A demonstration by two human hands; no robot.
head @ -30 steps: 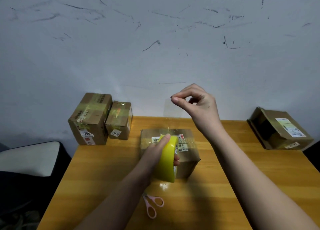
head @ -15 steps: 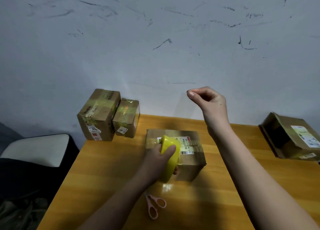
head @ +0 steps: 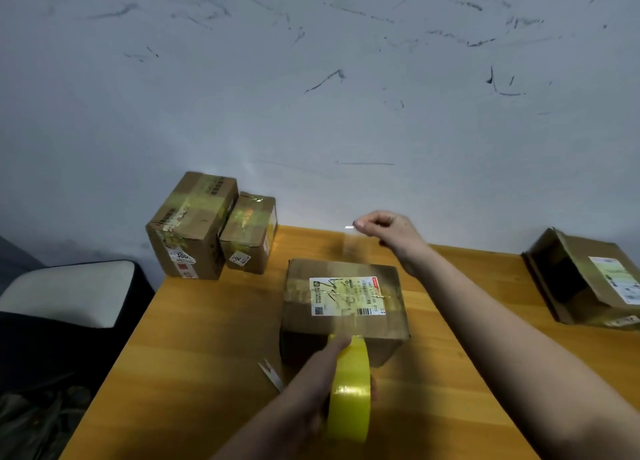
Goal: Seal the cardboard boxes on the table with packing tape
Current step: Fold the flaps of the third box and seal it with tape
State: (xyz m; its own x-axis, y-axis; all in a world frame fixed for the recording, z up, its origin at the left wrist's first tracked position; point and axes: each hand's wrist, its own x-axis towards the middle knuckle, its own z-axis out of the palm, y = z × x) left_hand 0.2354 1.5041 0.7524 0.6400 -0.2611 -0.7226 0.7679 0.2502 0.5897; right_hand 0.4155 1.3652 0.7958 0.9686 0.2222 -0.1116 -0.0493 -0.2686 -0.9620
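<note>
Scissors [head: 271, 373] mostly hidden behind left hand [head: 311, 383] gripping tape roll [head: 349, 390].

There is only one camera. It sits on the person's head and looks forward and down at the wooden table [head: 207, 355]. It is close to the table, so both arms reach in from the bottom, at about 6 and 4 o'clock. The gray wall [head: 311, 96] fills the top half, at 12 o'clock. The wide lens bends the edges. A closed box [head: 343, 300] sits near the middle. No second view shares the scene.
</note>
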